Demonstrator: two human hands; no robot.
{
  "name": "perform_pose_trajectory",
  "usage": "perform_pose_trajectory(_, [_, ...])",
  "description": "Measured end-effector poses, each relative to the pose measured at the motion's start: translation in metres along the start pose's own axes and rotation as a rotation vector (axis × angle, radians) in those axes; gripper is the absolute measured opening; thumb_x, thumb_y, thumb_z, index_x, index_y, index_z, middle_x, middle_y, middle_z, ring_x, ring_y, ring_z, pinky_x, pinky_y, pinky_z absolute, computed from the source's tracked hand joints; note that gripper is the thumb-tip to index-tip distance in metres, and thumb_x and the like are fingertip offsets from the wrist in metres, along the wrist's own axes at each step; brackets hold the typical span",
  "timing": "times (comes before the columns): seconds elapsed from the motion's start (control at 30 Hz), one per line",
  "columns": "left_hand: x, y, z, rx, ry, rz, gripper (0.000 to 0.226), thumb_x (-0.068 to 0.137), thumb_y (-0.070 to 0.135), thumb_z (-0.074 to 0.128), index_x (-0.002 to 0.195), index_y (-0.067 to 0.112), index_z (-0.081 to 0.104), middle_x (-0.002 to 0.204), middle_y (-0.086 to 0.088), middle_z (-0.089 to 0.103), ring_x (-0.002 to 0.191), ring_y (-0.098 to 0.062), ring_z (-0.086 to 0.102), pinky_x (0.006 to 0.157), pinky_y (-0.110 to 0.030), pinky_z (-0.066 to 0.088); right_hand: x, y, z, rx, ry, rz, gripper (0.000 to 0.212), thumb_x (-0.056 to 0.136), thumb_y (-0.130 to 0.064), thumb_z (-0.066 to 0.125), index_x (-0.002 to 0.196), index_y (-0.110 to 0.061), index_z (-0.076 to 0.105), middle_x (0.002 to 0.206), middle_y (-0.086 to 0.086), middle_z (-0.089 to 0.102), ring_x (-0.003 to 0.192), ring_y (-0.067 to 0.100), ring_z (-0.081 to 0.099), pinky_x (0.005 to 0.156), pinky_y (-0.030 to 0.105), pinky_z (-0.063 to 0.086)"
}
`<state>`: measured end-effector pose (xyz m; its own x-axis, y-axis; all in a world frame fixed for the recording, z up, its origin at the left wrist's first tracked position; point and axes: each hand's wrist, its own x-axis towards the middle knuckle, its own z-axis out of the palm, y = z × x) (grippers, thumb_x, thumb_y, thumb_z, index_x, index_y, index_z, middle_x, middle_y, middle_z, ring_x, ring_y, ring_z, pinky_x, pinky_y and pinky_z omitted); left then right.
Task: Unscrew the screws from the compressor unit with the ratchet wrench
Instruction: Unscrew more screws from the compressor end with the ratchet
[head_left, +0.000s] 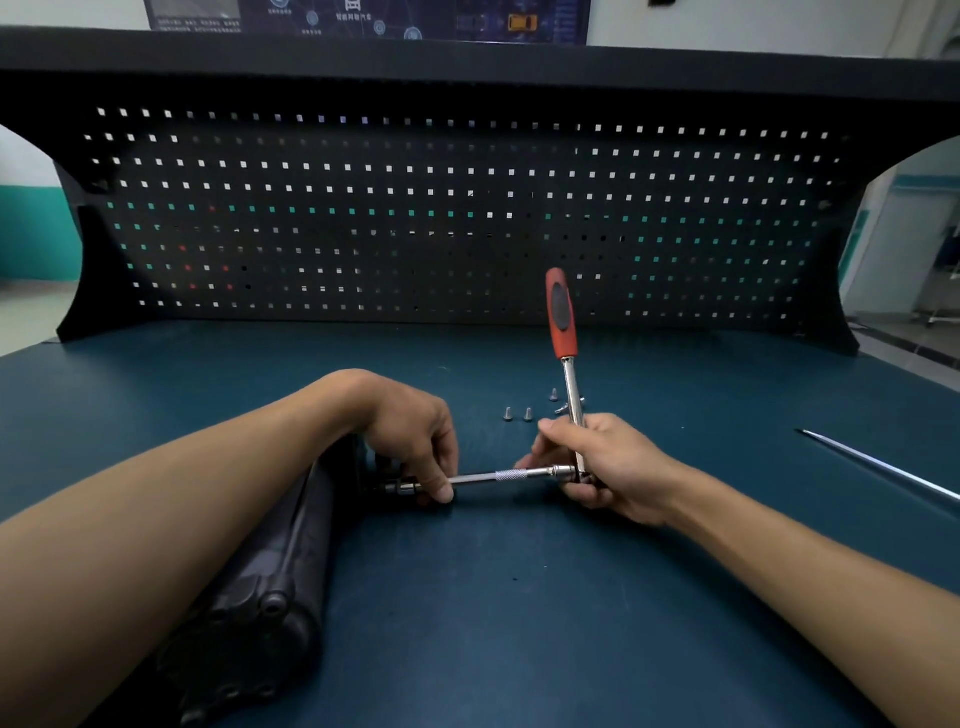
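A black compressor unit (260, 587) lies on the blue bench under my left forearm. The ratchet wrench (563, 322) stands upright with its red handle pointing up, and its chrome extension bar (498, 475) runs level to the left into a socket at the compressor's end. My left hand (415, 441) pinches the socket end of the bar. My right hand (608, 467) grips the wrench head and lower shaft. Several loose screws (519, 413) lie on the bench just beyond my hands.
A black pegboard (467, 218) rises at the back of the blue bench (519, 597). A thin metal rod (883, 467) lies at the right.
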<state>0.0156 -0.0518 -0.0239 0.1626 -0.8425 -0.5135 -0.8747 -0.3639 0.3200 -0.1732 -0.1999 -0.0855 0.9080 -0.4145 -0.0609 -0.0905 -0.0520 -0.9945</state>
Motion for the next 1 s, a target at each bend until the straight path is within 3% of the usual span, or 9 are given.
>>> perform_pose_trajectory(0.1, [0.002,0.000,0.001,0.024,0.014,-0.015,0.021,0.084,0.029,0.079,0.097,0.013,0.076,0.080,0.007,0.075,0.071,-0.009,0.065,0.078,-0.035,0.056,-0.003,0.003,-0.003,-0.263,-0.015,-0.197,0.035,0.103,-0.027,0.054,0.088,-0.002,0.072,0.064,0.004,0.065,0.041,0.010,0.043,0.040,0.019,0.031])
perform_pose_trajectory(0.17, [0.002,-0.001,0.001,0.028,0.016,-0.014,0.022,0.085,0.030,0.077,0.097,0.012,0.076,0.080,0.007,0.074,0.070,-0.008,0.064,0.077,-0.033,0.055,-0.005,0.004,-0.006,-0.432,-0.019,-0.326,0.030,0.101,-0.029,0.058,0.090,-0.010,0.077,0.055,0.008,0.056,0.049,0.014,0.047,0.047,0.027,0.037])
perform_pose_trajectory(0.27, [0.001,0.000,0.000,0.041,-0.003,-0.008,0.017,0.088,0.032,0.074,0.091,0.015,0.075,0.079,0.008,0.073,0.071,-0.008,0.063,0.077,-0.032,0.053,-0.001,0.011,-0.010,-0.601,-0.024,-0.530,0.040,0.099,-0.034,0.060,0.093,0.004,0.071,0.084,0.032,0.063,0.072,0.038,0.059,0.072,0.050,0.050])
perform_pose_trajectory(0.4, [0.002,0.000,0.000,-0.024,-0.030,0.006,0.017,0.093,0.033,0.069,0.080,0.021,0.072,0.080,0.003,0.074,0.073,-0.013,0.065,0.080,-0.037,0.054,0.007,0.021,-0.013,-0.731,0.014,-0.841,0.017,0.094,-0.017,0.067,0.099,-0.005,0.077,0.093,0.002,0.073,0.085,0.014,0.069,0.078,0.032,0.054])
perform_pose_trajectory(0.47, [0.001,-0.001,0.000,-0.075,-0.037,0.010,0.016,0.095,0.032,0.066,0.086,0.021,0.072,0.081,0.000,0.073,0.071,-0.015,0.066,0.077,-0.036,0.053,0.010,0.024,-0.013,-0.762,0.020,-0.860,0.015,0.092,-0.012,0.068,0.102,-0.007,0.078,0.095,0.002,0.074,0.087,0.011,0.069,0.078,0.029,0.054])
perform_pose_trajectory(0.6, [0.002,-0.001,0.000,-0.077,-0.018,0.017,0.021,0.097,0.032,0.063,0.100,0.015,0.074,0.083,-0.001,0.074,0.071,-0.016,0.067,0.068,-0.028,0.053,0.008,0.022,-0.013,-0.696,0.024,-0.737,0.015,0.094,-0.016,0.068,0.101,-0.007,0.078,0.089,0.000,0.074,0.080,-0.001,0.065,0.073,0.018,0.050])
perform_pose_trajectory(0.73, [0.004,-0.002,0.001,-0.060,0.003,0.010,0.025,0.095,0.033,0.065,0.102,0.012,0.075,0.081,0.000,0.074,0.068,-0.013,0.068,0.063,-0.024,0.053,0.001,0.018,-0.013,-0.722,-0.015,-0.478,0.064,0.095,-0.058,0.050,0.093,0.004,0.066,0.066,0.007,0.053,0.064,0.009,0.047,0.061,0.035,0.041])
perform_pose_trajectory(0.87, [0.003,-0.002,0.000,-0.058,0.000,0.009,0.027,0.095,0.034,0.066,0.104,0.011,0.075,0.081,0.001,0.074,0.067,-0.012,0.068,0.063,-0.024,0.054,0.004,0.008,-0.002,-0.424,0.100,-0.196,0.054,0.099,-0.057,0.046,0.088,-0.013,0.074,0.062,0.014,0.066,0.046,0.017,0.050,0.042,0.024,0.037])
perform_pose_trajectory(1.0, [0.003,-0.002,0.002,-0.074,-0.016,0.004,0.028,0.093,0.033,0.068,0.105,0.008,0.074,0.081,-0.001,0.074,0.069,-0.015,0.067,0.070,-0.030,0.055,0.005,-0.002,0.002,-0.193,0.062,0.067,0.055,0.102,-0.052,0.045,0.090,-0.003,0.067,0.078,0.019,0.075,0.034,0.014,0.042,0.033,0.018,0.026])
